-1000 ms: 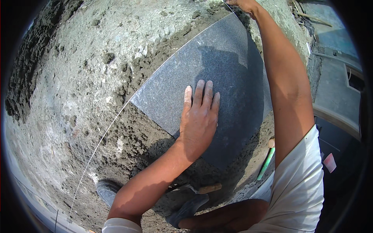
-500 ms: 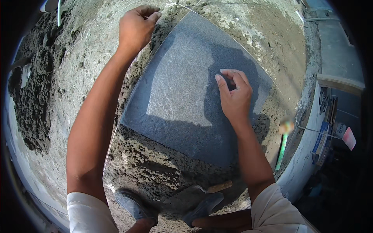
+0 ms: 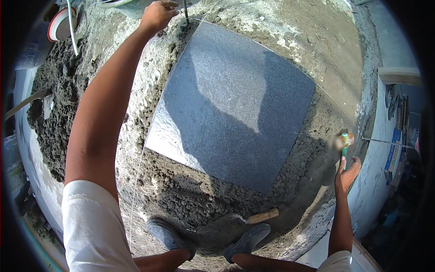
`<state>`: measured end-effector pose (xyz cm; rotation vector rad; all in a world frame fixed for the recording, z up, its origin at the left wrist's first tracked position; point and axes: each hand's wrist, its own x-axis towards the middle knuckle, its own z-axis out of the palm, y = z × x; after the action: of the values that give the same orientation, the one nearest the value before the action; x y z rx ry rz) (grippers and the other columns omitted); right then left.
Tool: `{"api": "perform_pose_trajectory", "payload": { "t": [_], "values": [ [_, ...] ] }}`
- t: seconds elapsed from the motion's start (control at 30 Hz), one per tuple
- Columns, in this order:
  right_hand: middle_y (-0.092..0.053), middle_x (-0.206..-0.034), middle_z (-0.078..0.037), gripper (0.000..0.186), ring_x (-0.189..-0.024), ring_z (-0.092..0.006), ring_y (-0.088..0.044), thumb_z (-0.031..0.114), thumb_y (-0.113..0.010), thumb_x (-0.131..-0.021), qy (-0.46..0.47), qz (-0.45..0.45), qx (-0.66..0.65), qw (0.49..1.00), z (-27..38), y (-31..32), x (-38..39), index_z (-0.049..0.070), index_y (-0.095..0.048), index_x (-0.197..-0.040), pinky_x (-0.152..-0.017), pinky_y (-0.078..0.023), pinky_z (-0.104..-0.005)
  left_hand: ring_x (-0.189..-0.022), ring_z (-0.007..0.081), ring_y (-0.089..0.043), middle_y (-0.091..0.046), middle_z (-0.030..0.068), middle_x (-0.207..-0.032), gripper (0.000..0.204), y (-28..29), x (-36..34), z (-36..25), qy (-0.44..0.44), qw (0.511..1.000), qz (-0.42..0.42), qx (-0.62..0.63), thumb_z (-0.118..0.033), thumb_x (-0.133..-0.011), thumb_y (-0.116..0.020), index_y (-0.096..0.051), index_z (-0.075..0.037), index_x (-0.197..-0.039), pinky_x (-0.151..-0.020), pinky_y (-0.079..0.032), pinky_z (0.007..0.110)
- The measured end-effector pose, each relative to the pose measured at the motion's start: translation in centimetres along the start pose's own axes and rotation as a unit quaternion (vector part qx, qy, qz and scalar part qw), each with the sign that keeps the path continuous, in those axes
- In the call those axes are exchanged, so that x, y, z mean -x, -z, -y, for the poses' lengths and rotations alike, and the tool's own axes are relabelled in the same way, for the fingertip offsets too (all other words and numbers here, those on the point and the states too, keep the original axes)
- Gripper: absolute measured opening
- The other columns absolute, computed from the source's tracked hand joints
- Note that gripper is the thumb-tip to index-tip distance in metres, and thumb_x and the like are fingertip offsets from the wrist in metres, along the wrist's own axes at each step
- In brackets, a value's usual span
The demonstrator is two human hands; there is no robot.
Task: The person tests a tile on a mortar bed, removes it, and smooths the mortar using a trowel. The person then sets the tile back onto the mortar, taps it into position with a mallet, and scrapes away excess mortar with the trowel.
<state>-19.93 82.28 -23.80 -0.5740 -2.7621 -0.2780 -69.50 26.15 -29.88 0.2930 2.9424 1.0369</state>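
Observation:
A large square grey stone tile (image 3: 226,104) lies on rough mortar, its near corner toward my feet. My right hand (image 3: 348,174) is wrapped round the green handle of a mallet (image 3: 345,141) with a pale, orange-stained head, right of the tile. Beyond the tile's far left corner, my left hand (image 3: 158,16) hovers with loosely curled fingers slightly apart and nothing visible in them. Close to its fingertips stands a thin dark rod (image 3: 186,12). From near the rod, a taut string (image 3: 134,199) follows the tile's left edge toward me.
Between the tile and my boots (image 3: 170,238) lies a trowel (image 3: 263,216) with a wooden handle. Dark mortar (image 3: 56,122) is heaped at the left. A bucket (image 3: 133,8) stands at the far left; a low white wall (image 3: 369,181) runs along the right.
My right hand has moved from above the tile to the right and taken hold of the mallet, which is now tilted up. My view has shifted; my left hand remains beyond the tile's far left.

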Motion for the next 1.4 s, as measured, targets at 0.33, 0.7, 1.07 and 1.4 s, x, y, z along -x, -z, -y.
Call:
{"api": "perform_pose_trajectory", "payload": {
  "t": [0.33, 0.7, 1.07, 1.4],
  "values": [
    [-0.043, -0.131, -0.021, 0.044, -0.125, -0.0369, -0.039, 0.021, -0.063, -0.091, -0.058, 0.159, -0.214, 0.962, 11.9, -0.2, 7.7, -0.004, -0.046, -0.124, -0.105, -0.031, -0.0456, -0.069, 0.0164, -0.063, -0.069, 0.0076, -0.080, 0.006, -0.6, -3.5, 1.6, 0.172, 0.959, 0.035, 0.224, -0.009, -0.087, -0.067, -0.070, -0.003, -0.086, -0.060, -0.052, 0.029],
    [-0.044, -0.130, -0.022, 0.044, -0.125, -0.0373, -0.041, 0.024, -0.060, -0.093, -0.100, 0.145, -0.182, 0.967, 9.8, -1.1, 11.1, -0.005, -0.046, -0.124, -0.106, -0.030, -0.0453, -0.073, 0.0221, -0.059, -0.062, 0.0121, -0.079, 0.010, -1.0, -5.2, 1.9, 0.193, 0.939, 0.192, 0.209, -0.002, -0.089, -0.063, -0.064, 0.003, -0.080, -0.069, -0.050, 0.035],
    [-0.047, -0.126, -0.023, 0.044, -0.121, -0.0387, -0.044, 0.024, -0.058, -0.094, -0.103, 0.158, -0.161, 0.969, 9.5, -1.9, 11.7, -0.005, -0.046, -0.124, -0.104, -0.032, -0.0463, -0.085, 0.0235, -0.062, -0.066, 0.0152, -0.093, 0.010, -0.9, -7.2, 1.4, 0.205, 0.939, 0.238, 0.137, -0.001, -0.088, -0.061, -0.066, 0.005, -0.094, -0.077, -0.051, 0.036],
    [-0.048, -0.127, -0.023, 0.047, -0.121, -0.0374, -0.044, 0.026, -0.058, -0.094, -0.114, 0.144, -0.154, 0.971, 9.1, -1.1, 11.7, -0.006, -0.044, -0.126, -0.105, -0.032, -0.0454, -0.075, 0.0213, -0.060, -0.064, 0.0122, -0.081, 0.007, -0.8, -7.7, 1.7, 0.182, 0.920, 0.321, 0.129, 0.001, -0.087, -0.059, -0.065, 0.003, -0.084, -0.071, -0.049, 0.033]
  ]
}}
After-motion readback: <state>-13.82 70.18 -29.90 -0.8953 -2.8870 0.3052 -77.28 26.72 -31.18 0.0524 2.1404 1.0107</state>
